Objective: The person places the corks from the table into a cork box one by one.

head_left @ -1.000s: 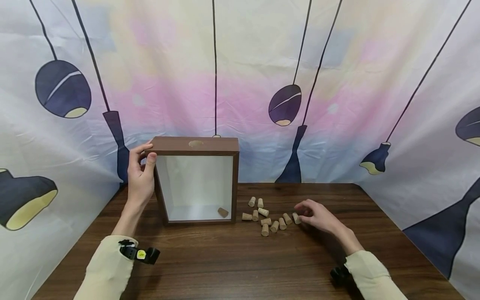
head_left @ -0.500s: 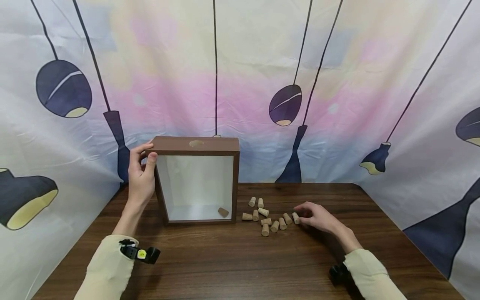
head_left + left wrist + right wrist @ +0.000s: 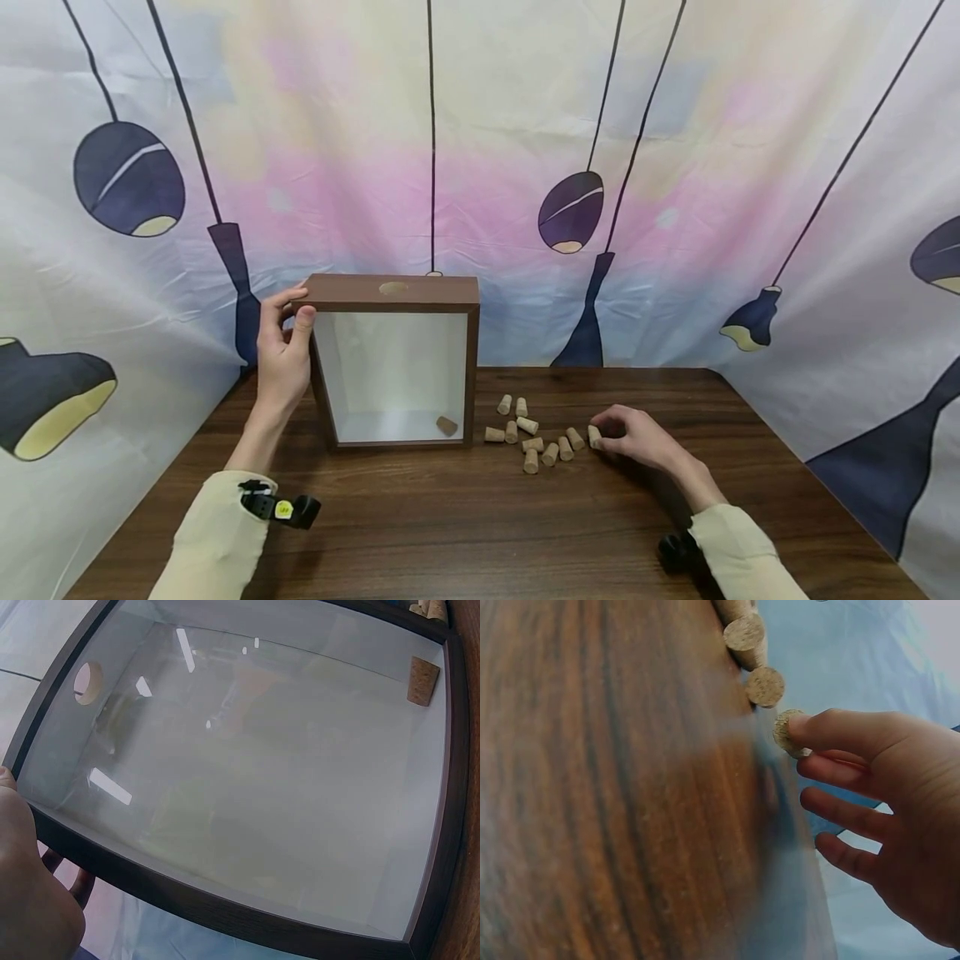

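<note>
Evidently, the wooden box [image 3: 470, 375] was gripped at its upper corner by the left hand [image 3: 283, 362], thumb in front and fingers behind, probably so that it was kept upright on the table [image 3: 450, 525]. By the right hand [image 3: 637, 437], one cork [image 3: 595, 437] was pinched between thumb and fingertip, perhaps because so small a piece left no room for more. The loose corks [image 3: 566, 448] lay just beyond these fingertips, towards the box. Well below the left fingers, an inner cork [image 3: 446, 426] rested inside the box.

In the left wrist view, bright reflections [image 3: 110, 786] were shown, by which a clear front pane was suggested. Only in the right wrist view were the lower fingers seen apart from the pinched cork; whether it was lifted could not be told.
</note>
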Tool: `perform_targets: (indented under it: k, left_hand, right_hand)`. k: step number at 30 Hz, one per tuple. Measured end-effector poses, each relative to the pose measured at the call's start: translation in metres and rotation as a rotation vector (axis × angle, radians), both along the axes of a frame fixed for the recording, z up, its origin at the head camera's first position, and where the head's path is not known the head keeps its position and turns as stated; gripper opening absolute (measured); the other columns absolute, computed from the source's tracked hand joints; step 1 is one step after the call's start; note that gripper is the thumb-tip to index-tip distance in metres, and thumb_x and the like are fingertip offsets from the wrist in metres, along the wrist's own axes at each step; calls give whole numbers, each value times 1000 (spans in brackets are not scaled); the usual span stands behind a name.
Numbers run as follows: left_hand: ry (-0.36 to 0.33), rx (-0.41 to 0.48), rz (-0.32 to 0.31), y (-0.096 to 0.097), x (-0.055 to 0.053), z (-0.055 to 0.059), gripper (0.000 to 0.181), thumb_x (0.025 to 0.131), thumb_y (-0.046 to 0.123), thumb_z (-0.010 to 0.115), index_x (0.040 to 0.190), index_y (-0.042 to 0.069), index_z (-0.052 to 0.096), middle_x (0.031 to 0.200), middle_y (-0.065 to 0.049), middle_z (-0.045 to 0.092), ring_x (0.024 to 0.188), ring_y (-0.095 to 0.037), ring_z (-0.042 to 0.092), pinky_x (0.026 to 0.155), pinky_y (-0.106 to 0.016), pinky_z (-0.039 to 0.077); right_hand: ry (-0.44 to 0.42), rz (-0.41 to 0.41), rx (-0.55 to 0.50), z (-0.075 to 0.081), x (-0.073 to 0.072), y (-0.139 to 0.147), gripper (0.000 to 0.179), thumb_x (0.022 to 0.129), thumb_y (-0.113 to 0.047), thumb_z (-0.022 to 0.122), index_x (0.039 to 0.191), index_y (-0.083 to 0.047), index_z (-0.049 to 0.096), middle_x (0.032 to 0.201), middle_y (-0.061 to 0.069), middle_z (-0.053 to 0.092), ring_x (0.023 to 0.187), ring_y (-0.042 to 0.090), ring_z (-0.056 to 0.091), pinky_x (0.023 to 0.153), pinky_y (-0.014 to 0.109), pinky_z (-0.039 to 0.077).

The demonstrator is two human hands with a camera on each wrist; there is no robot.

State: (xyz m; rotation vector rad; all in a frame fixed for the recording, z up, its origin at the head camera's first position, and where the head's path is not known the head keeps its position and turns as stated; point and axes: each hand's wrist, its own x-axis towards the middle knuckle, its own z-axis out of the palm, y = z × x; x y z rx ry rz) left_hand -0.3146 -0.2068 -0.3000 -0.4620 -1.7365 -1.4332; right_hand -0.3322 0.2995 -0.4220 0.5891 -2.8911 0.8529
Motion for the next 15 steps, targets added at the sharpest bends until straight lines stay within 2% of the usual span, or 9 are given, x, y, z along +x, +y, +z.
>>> perform_targets:
  k: [5, 15]
  left_hand:
    - [8, -2, -1, 0, 1, 0, 34, 105, 7, 48, 134, -9, 45, 146, -20, 47, 105, -2, 46, 77, -18, 35]
    - [7, 1, 6, -1, 0, 0, 34, 104, 8, 48, 134, -9, 45, 145, -20, 48, 106, -2, 47, 77, -17, 35]
  right_hand:
    - [3, -10, -58, 10, 6, -3, 34, 90, -27, 75, 120, -11, 67, 108, 2, 67, 95, 16, 63, 80, 35, 51]
    - [131, 18, -122, 30, 13, -18, 30, 88, -27, 77, 116, -19, 69, 109, -2, 67, 95, 18, 63, 78, 30, 53]
